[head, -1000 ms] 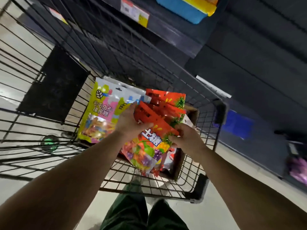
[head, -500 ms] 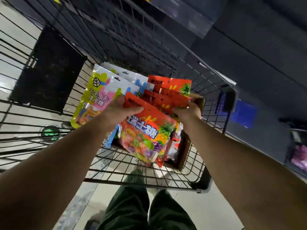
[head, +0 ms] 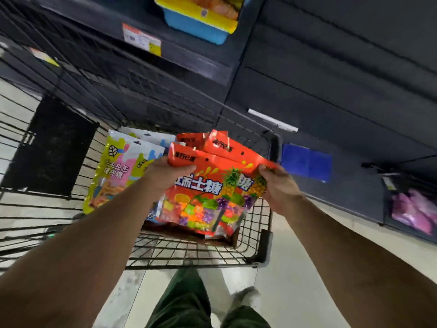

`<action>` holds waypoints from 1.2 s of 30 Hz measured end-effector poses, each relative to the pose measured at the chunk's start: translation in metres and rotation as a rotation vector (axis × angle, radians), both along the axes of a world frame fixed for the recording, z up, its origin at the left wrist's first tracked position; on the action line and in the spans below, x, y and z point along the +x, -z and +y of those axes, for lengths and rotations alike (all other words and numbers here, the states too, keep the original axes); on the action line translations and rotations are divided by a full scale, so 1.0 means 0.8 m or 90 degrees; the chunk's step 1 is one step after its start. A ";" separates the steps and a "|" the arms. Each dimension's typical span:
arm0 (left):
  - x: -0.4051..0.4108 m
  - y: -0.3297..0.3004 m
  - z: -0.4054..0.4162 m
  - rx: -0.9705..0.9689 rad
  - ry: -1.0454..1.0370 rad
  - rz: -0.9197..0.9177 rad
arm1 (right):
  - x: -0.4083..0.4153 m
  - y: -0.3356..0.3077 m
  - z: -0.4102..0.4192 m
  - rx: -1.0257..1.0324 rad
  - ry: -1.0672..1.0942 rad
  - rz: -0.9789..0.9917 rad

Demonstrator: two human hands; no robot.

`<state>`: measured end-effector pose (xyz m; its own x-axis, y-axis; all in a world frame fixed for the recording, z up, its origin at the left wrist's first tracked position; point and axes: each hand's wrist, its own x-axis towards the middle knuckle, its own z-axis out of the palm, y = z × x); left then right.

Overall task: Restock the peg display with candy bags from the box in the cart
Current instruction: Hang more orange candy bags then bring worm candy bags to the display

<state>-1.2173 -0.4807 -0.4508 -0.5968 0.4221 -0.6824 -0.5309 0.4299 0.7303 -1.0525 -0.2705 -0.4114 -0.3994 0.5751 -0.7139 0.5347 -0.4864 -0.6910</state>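
Dark shelving (head: 331, 74) backs a wire cart (head: 257, 235) where the left hand (head: 165, 176) and right hand (head: 276, 185) clasp glossy orange candy bags (head: 212, 185) by their sides.

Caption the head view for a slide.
Both hands, left and right, lift a stack of orange candy bags above the wire cart.
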 end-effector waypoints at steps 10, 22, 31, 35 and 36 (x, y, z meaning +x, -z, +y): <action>0.089 -0.185 0.213 0.186 0.222 0.088 | 0.164 -0.172 0.123 0.085 0.146 0.247; 0.533 -0.354 0.508 0.358 0.427 0.074 | 0.633 -0.331 0.275 0.287 0.360 0.314; 0.809 -0.360 0.656 0.368 0.594 0.011 | 0.897 -0.334 0.336 0.388 0.593 0.217; 0.864 -0.337 0.740 0.351 0.617 -0.004 | 0.980 -0.320 0.386 0.411 0.649 0.151; 0.875 -0.333 0.765 0.354 0.622 -0.007 | 0.996 -0.319 0.403 0.416 0.655 0.140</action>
